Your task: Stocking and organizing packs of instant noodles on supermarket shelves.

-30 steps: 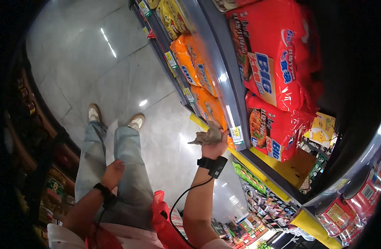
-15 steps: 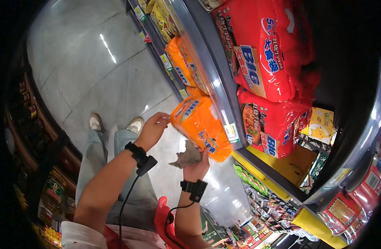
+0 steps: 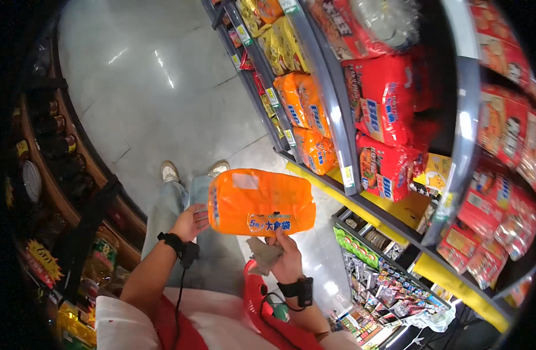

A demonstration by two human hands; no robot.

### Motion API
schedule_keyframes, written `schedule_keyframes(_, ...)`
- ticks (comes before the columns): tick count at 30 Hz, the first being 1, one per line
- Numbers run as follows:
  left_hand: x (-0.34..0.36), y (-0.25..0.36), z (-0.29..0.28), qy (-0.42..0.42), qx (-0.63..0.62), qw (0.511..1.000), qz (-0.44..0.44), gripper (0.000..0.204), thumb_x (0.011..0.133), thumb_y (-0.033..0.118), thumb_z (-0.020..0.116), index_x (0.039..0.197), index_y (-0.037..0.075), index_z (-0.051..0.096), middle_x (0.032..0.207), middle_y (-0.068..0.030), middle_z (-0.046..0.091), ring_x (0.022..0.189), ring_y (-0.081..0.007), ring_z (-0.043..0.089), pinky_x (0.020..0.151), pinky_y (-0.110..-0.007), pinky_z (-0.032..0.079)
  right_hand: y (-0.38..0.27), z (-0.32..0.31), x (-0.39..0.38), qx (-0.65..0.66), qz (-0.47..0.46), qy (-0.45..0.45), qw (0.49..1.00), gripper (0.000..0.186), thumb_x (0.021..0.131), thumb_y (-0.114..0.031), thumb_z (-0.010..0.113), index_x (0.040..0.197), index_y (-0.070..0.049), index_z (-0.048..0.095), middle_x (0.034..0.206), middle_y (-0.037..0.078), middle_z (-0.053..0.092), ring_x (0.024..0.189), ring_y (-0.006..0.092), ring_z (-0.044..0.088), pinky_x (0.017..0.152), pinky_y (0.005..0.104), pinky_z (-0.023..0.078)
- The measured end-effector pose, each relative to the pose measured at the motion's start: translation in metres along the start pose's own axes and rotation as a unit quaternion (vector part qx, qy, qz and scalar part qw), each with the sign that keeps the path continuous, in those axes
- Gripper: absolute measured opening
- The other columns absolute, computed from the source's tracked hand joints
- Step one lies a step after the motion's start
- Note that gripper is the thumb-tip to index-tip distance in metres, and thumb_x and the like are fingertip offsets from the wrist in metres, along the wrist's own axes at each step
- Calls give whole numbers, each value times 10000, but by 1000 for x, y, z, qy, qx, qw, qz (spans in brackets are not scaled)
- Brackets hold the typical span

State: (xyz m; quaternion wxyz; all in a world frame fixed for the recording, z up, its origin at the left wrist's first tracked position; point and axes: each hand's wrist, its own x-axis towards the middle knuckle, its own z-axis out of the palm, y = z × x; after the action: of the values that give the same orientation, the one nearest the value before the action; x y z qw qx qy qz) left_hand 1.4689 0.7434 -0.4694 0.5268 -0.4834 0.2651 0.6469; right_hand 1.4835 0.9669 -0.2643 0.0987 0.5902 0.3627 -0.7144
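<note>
A large orange multipack of instant noodles [image 3: 262, 195] is held out in front of my body, lying lengthwise from left to right. My left hand [image 3: 192, 223] grips its left end, with the fingertips partly hidden at the wrapper. At the lower right edge, my right hand [image 3: 286, 261] holds the pack with its thumb on the near side. A crumpled grey rag [image 3: 263, 255] is also tucked in my right hand and hangs beside the palm. Two more orange noodle packs [image 3: 303, 102] [image 3: 316, 150] stand on the shelf beyond.
Right of me, a shelf rack [image 3: 338, 125] with a raised grey edge carries red noodle packs [image 3: 387, 99] and yellow packs [image 3: 282, 46]. Left, a curved shelf [image 3: 84, 175] holds dark jars. Ahead is the grey tiled floor [image 3: 139, 87]. Snack bags [image 3: 379, 280] hang at the lower right.
The orange pack has come away from the shelf edge toward my body and turned level. My left hand now holds its left end. The view has swung, showing more of the rack.
</note>
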Motion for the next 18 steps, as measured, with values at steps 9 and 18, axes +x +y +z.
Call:
schedule_keyframes(9, -204, 54, 78, -465, -61, 883, 0, 573, 947, 469, 399, 1389, 109, 350, 1372, -113, 443, 1241, -283, 447, 1044, -439, 345, -69, 53, -215, -254, 70, -222, 939, 300, 940, -201, 497, 737, -8, 603, 771, 74, 606, 721, 165, 564, 660, 293, 436)
schedule_keyframes(18, -326, 43, 107, -498, -26, 866, -34, 610, 947, 493, 337, 1415, 102, 321, 1428, -137, 373, 1292, -320, 386, 1082, -452, 290, -86, 70, -326, -352, -111, -264, 891, 298, 963, -280, 469, 943, -12, 599, 915, 30, 585, 842, 102, 527, 771, 257, 428)
